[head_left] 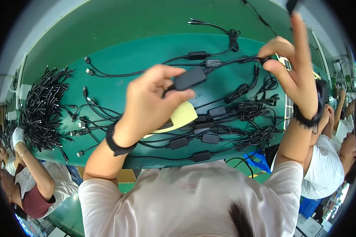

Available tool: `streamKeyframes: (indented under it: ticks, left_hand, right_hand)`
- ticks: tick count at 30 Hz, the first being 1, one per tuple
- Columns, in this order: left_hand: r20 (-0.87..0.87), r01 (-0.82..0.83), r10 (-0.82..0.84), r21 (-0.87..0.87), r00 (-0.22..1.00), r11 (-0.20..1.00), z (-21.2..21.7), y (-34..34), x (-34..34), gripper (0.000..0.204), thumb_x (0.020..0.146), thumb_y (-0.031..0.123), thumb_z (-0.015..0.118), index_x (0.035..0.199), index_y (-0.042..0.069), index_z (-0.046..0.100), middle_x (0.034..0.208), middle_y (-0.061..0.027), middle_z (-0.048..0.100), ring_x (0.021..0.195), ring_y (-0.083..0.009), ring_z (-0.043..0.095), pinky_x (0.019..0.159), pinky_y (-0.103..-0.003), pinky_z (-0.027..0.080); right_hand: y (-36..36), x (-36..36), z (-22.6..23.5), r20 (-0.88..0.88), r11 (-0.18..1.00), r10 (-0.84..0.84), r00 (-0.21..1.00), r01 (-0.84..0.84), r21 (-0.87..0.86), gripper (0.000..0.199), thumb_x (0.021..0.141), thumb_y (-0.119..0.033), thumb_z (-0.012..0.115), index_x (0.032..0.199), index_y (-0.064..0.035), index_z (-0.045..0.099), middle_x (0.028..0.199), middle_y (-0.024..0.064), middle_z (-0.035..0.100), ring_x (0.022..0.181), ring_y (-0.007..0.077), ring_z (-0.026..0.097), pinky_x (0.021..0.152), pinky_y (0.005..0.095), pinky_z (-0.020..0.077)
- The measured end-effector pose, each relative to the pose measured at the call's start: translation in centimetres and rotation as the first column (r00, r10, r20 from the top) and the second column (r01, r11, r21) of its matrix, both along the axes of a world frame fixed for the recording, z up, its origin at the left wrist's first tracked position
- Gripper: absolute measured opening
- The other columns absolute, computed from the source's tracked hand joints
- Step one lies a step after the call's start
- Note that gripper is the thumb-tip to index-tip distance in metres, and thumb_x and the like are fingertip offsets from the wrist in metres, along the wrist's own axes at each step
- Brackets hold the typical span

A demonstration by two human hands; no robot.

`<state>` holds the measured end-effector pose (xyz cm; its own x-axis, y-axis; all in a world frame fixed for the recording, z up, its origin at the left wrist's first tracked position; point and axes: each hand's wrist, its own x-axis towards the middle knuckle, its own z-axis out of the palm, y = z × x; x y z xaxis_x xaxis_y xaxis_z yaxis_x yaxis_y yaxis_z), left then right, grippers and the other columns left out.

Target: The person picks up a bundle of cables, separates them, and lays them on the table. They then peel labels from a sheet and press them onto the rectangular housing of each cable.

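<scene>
My left hand (152, 98) grips a black cable at its rectangular inline box (190, 78), thumb below and fingers above. From that box the cable (235, 61) runs right to my right hand (290, 65). There thumb and bent fingers pinch it, while one finger points up toward a small dark thing (292, 6) at the top edge that I cannot make out. A yellow paper sheet (185, 115) shows beneath my left hand, partly hidden by it. Below both hands lie several similar black cables with inline boxes (179, 143) on the green table (118, 89).
A large heap of black cables (43, 106) covers the left end, beside a person's gloved hand (17, 136). More cables with an inline box (197, 55) lie at the far side. Light-coloured strips (288, 106) stand at the right, near another person's white sleeve (324, 166).
</scene>
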<state>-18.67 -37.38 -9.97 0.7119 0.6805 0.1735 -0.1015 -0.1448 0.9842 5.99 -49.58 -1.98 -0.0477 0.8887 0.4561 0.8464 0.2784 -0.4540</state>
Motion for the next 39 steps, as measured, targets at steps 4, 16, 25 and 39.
streamKeyframes:
  ticks: [4, 16, 25, 39]
  left_hand:
    - [0.05, 0.038, -0.037, -0.025, 0.998, 0.999, 2.4, 0.3, -0.6, 0.035, 0.073, -0.012, 0.069, 0.105, -0.007, 0.056, 0.086, -0.0101, 0.065, 0.074, -0.009, 0.061, 0.061, -0.02, 0.049]
    - [-0.041, -0.121, 0.124, 0.075, 0.991, 0.99, 4.3, -0.1, -1.6, 0.037, 0.067, -0.006, 0.076, 0.1, 0.0, 0.06, 0.073, -0.0002, 0.063, 0.061, -0.0016, 0.051, 0.05, -0.017, 0.04]
    - [-0.376, 0.14, 0.05, 0.462, 0.925, 0.876, -0.9, -2.3, 0.2, 0.032, 0.066, 0.006, 0.079, 0.093, 0.001, 0.063, 0.067, -0.0041, 0.06, 0.058, -0.0076, 0.055, 0.053, -0.021, 0.044]
    - [-0.325, 0.172, -0.037, 0.398, 0.945, 0.901, -2.1, -2.5, -0.7, 0.028, 0.069, 0.0, 0.074, 0.095, 0.0, 0.065, 0.078, -0.0072, 0.067, 0.066, -0.0096, 0.062, 0.057, -0.021, 0.05]
  right_hand:
    - [-0.4, 3.0, -7.7, -0.685, 0.891, 0.03, 0.728, -0.331, -0.312, 0.111, 0.072, -0.018, 0.079, 0.148, -0.0133, -0.001, 0.097, 0.0101, 0.062, 0.095, 0.0211, 0.057, 0.087, 0.0356, 0.0434]
    - [-1.5, 5.2, -2.9, -0.224, 0.972, -0.185, 0.957, 0.212, 0.103, 0.09, 0.077, 0.01, 0.06, 0.148, -0.0184, 0.012, 0.091, 0.0086, 0.062, 0.079, 0.013, 0.059, 0.077, 0.0273, 0.0485]
    - [-6.1, -2.6, -5.9, -0.665, 0.957, -0.236, 0.709, 0.29, -0.03, 0.031, 0.083, -0.01, 0.065, 0.112, -0.002, 0.057, 0.118, 0.0141, 0.056, 0.091, 0.0182, 0.059, 0.079, 0.0263, 0.0451]
    - [-2.2, -9.7, -7.0, -0.745, 0.845, -0.524, 0.414, 0.142, -0.515, 0.006, 0.079, -0.004, 0.069, 0.082, 0.0004, 0.065, 0.065, 0.0003, 0.059, 0.047, 0.002, 0.044, 0.041, 0.0159, 0.0297]
